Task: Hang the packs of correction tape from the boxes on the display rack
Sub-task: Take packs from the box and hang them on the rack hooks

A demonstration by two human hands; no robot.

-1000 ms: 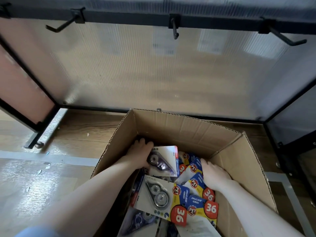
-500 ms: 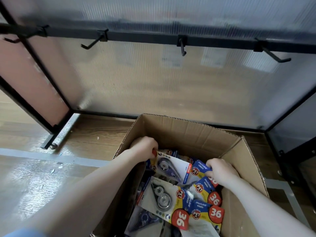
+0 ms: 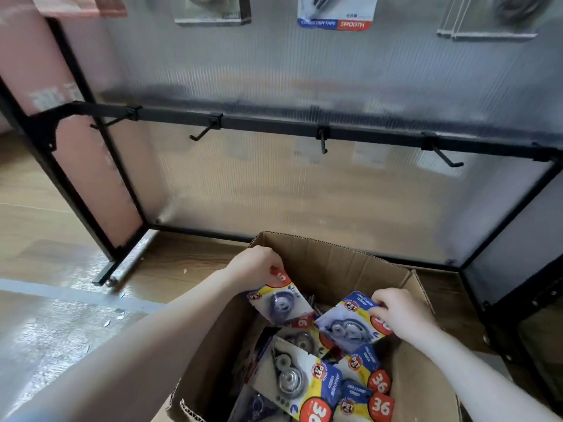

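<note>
Head view: left hand [image 3: 259, 264] pinches pack [image 3: 281, 303], right hand [image 3: 402, 315] seemingly grips another pack [image 3: 350, 321], above box rim [image 3: 335, 248].

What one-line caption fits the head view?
Each hand, left and right, lifts a pack from the box below empty hooks.

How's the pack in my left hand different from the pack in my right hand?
The left hand pinches its pack by the top edge, near the box's left wall; the right hand grips its pack at the right edge, mid-box. The left pack hangs nearly upright, while the right pack is tilted and overlaps the packs beneath. Both are yellow and blue blister cards with a round tape dispenser, still over the box.
</note>
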